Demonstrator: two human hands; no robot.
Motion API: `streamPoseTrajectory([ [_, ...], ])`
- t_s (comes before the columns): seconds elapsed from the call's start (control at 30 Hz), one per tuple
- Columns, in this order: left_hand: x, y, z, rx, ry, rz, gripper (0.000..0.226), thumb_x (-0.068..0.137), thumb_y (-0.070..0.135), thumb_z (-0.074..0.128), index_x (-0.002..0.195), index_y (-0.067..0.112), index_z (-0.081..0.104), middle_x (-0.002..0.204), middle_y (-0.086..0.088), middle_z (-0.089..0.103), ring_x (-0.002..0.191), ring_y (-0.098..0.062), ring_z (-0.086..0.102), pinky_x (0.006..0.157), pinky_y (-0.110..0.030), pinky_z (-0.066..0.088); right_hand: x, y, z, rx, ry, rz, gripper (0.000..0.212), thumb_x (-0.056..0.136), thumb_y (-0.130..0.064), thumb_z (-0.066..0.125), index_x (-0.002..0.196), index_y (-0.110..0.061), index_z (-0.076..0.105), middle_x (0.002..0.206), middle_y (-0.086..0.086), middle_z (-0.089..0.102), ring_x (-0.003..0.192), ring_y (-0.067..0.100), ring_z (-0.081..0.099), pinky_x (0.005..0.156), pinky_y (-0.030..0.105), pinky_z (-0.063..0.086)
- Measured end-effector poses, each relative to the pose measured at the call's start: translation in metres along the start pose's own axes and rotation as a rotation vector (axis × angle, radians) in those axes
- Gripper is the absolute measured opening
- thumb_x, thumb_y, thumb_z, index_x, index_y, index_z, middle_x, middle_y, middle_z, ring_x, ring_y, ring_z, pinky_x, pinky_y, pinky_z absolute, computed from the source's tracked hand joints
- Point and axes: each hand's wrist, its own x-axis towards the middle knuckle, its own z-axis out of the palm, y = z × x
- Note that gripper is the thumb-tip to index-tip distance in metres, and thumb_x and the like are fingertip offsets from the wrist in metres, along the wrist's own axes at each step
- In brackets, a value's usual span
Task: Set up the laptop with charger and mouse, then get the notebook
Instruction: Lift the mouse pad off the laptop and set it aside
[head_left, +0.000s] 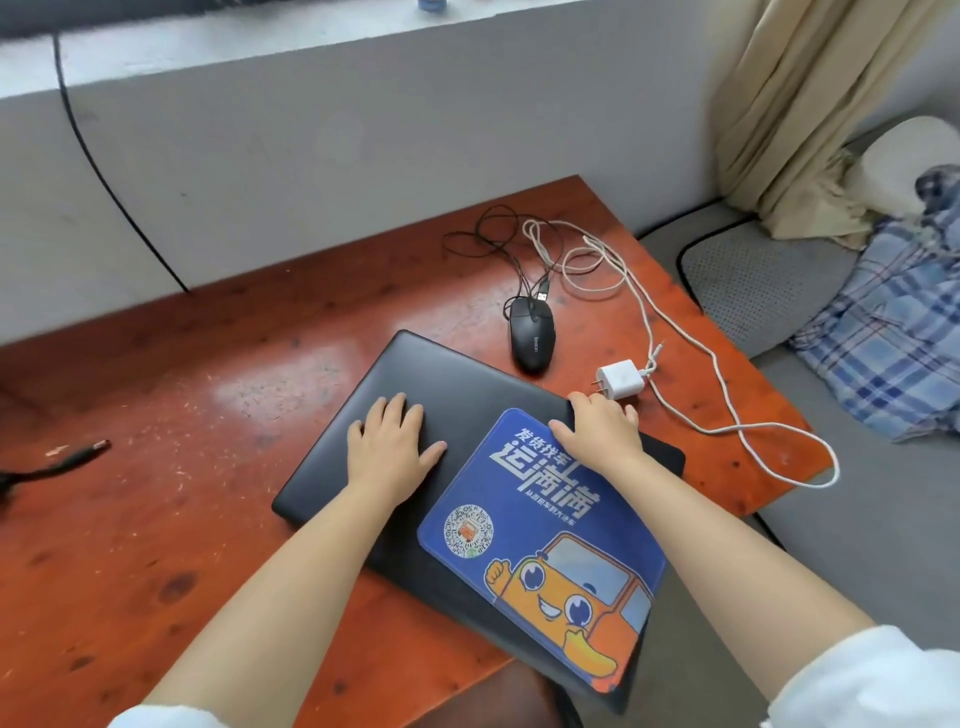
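Note:
A closed black laptop (415, 384) lies slanted on the red-brown wooden table (208, 415), its near corner over the table's front edge. A blue mouse pad (545, 545) with an orange cartoon truck rests on the lid. My left hand (389, 447) lies flat on the lid, fingers apart. My right hand (597, 431) curls over the laptop's far right edge, touching both the lid and the pad. A black wired mouse (531, 335) sits behind the laptop. To the right of the mouse lies a white charger plug (618, 379) with a long white cable (727, 405). No notebook is visible.
A black cable end (78, 452) lies on the table's left. Another black cable (104, 171) runs down the white wall behind. On the right are a grey bed (831, 519), a plaid cloth (893, 332) and a beige curtain (810, 104).

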Motion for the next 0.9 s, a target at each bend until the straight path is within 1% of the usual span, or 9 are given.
streamPoseTrajectory([
  [0.17, 0.007, 0.001, -0.008, -0.018, -0.061, 0.013, 0.06, 0.089, 0.05, 0.046, 0.137, 0.018, 0.03, 0.154, -0.003, 0.021, 0.142, -0.023, 0.013, 0.112, -0.045, 0.024, 0.006, -0.005, 0.0, 0.022, -0.026, -0.03, 0.04, 0.09, -0.035, 0.045, 0.118, -0.007, 0.047, 0.124, 0.016, 0.054, 0.117, 0.034, 0.048, 0.098, 0.045, 0.037],
  [0.27, 0.022, 0.01, -0.017, -0.013, -0.111, 0.099, 0.063, 0.088, 0.046, 0.049, 0.139, 0.015, 0.028, 0.154, -0.002, 0.019, 0.143, -0.021, 0.012, 0.113, -0.043, 0.023, 0.008, -0.001, 0.0, 0.053, -0.031, -0.033, 0.043, 0.09, -0.038, 0.046, 0.122, -0.009, 0.046, 0.125, 0.014, 0.053, 0.119, 0.032, 0.046, 0.096, 0.046, 0.037],
  [0.37, 0.045, 0.03, -0.028, -0.003, -0.139, 0.179, 0.066, 0.087, 0.045, 0.051, 0.14, 0.014, 0.027, 0.154, -0.002, 0.02, 0.143, -0.02, 0.013, 0.113, -0.043, 0.023, 0.009, 0.001, 0.0, 0.068, -0.033, -0.023, 0.043, 0.089, -0.04, 0.046, 0.12, -0.011, 0.047, 0.124, 0.012, 0.055, 0.117, 0.031, 0.047, 0.096, 0.047, 0.035],
  [0.43, 0.06, 0.044, -0.032, 0.027, -0.166, 0.242, 0.071, 0.085, 0.047, 0.054, 0.14, 0.014, 0.025, 0.155, -0.001, 0.018, 0.143, -0.02, 0.011, 0.113, -0.044, 0.022, 0.011, 0.003, 0.001, 0.081, -0.047, -0.007, 0.043, 0.088, -0.042, 0.048, 0.117, -0.01, 0.048, 0.122, 0.012, 0.056, 0.116, 0.031, 0.048, 0.095, 0.046, 0.035],
  [0.57, 0.089, 0.055, -0.036, 0.133, -0.302, 0.315, 0.086, 0.079, 0.055, 0.058, 0.143, 0.015, 0.017, 0.156, 0.0, 0.014, 0.144, -0.019, 0.005, 0.116, -0.046, 0.014, 0.02, 0.007, 0.004, 0.16, -0.085, 0.025, 0.045, 0.085, -0.041, 0.054, 0.116, -0.009, 0.051, 0.122, 0.014, 0.055, 0.118, 0.033, 0.045, 0.096, 0.044, 0.037],
  [0.63, 0.098, 0.053, -0.038, 0.171, -0.346, 0.322, 0.087, 0.076, 0.059, 0.059, 0.141, 0.015, 0.024, 0.153, -0.002, 0.024, 0.142, -0.02, 0.014, 0.115, -0.046, 0.016, 0.025, 0.009, 0.006, 0.198, -0.088, 0.038, 0.047, 0.083, -0.041, 0.057, 0.119, -0.011, 0.051, 0.123, 0.013, 0.055, 0.119, 0.032, 0.045, 0.098, 0.043, 0.037],
  [0.73, 0.107, 0.051, -0.04, 0.208, -0.329, 0.364, 0.081, 0.071, 0.064, 0.06, 0.131, 0.014, 0.038, 0.139, -0.004, 0.044, 0.13, -0.024, 0.035, 0.112, -0.043, 0.022, 0.029, 0.007, 0.003, 0.247, -0.092, 0.06, 0.049, 0.081, -0.041, 0.06, 0.12, -0.013, 0.052, 0.124, 0.012, 0.057, 0.119, 0.032, 0.046, 0.099, 0.042, 0.038],
  [0.8, 0.11, 0.048, -0.043, 0.217, -0.326, 0.388, 0.08, 0.069, 0.065, 0.061, 0.125, 0.012, 0.042, 0.133, -0.006, 0.049, 0.123, -0.027, 0.041, 0.107, -0.04, 0.028, 0.032, 0.003, 0.0, 0.277, -0.112, 0.066, 0.049, 0.08, -0.039, 0.062, 0.121, -0.014, 0.053, 0.124, 0.011, 0.058, 0.119, 0.031, 0.047, 0.099, 0.041, 0.038],
  [0.9, 0.11, 0.037, -0.048, 0.19, -0.303, 0.373, 0.079, 0.066, 0.065, 0.064, 0.118, 0.009, 0.045, 0.127, -0.009, 0.051, 0.117, -0.028, 0.041, 0.101, -0.037, 0.032, 0.034, -0.006, -0.008, 0.305, -0.14, 0.046, 0.051, 0.078, -0.037, 0.064, 0.123, -0.016, 0.052, 0.127, 0.01, 0.058, 0.121, 0.031, 0.046, 0.1, 0.04, 0.038],
])
